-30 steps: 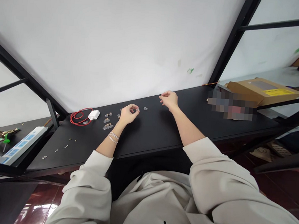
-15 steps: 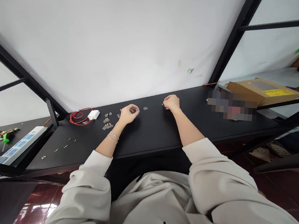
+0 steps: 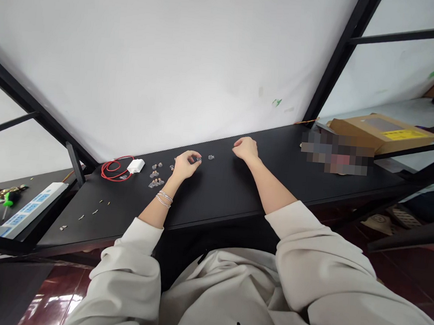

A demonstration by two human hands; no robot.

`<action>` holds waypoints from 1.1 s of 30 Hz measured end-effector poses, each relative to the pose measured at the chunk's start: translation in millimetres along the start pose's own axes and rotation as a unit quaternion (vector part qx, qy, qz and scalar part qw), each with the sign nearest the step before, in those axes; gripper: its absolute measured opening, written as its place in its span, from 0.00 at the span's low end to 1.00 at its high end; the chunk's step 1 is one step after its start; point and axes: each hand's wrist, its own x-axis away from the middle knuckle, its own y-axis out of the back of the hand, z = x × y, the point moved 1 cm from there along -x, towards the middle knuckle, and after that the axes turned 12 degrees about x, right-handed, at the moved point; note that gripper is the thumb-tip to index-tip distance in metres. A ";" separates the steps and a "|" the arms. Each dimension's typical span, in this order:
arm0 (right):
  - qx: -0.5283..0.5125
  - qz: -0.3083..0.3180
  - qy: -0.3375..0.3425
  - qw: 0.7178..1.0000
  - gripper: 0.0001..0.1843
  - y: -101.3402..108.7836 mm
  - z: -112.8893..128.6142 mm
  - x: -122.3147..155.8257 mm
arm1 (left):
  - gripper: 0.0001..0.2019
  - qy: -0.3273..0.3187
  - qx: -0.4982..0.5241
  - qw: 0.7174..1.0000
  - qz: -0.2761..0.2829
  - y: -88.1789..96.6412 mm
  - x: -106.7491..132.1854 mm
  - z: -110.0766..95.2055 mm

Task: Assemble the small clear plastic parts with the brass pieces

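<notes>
My left hand point(image 3: 185, 165) rests on the black table point(image 3: 237, 194), fingers curled, pinching a small clear part at its fingertips. Just right of it lies another small clear part point(image 3: 211, 157). Left of the hand sits a cluster of several small clear and brown parts point(image 3: 156, 175). My right hand point(image 3: 245, 148) lies further right on the table with fingers curled in; whether it holds anything is hidden. Bracelets circle my left wrist point(image 3: 164, 199).
A white charger with a red cable point(image 3: 119, 169) lies at the table's back left. Several tiny pieces point(image 3: 93, 213) are scattered near the left front edge. A power strip point(image 3: 29, 210) and tools sit on the left bench; cardboard boxes point(image 3: 383, 130) at right.
My right hand closed from open fingers into a loose fist and shifted slightly. A co-worker's hand at the far left left the view. My left hand stayed put.
</notes>
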 end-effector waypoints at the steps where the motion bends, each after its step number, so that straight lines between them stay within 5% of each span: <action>1: 0.010 0.008 0.013 1.000 0.07 -1.4 6.9 4.9 | 0.07 -0.002 0.001 1.000 -0.001 -0.1 0.0 0.2; 7: -0.097 0.208 0.167 0.959 0.05 -30.0 39.4 40.2 | 0.09 -0.029 0.016 0.999 -0.008 -0.3 0.2 1.0; 11: -0.121 0.264 0.191 0.938 0.04 -39.9 45.7 53.5 | 0.09 -0.044 0.025 0.999 -0.017 0.4 -0.1 0.9; 33: -0.171 0.283 0.166 0.929 0.06 -34.7 52.6 61.7 | 0.13 -0.060 0.043 0.997 -0.024 -0.5 -0.1 1.2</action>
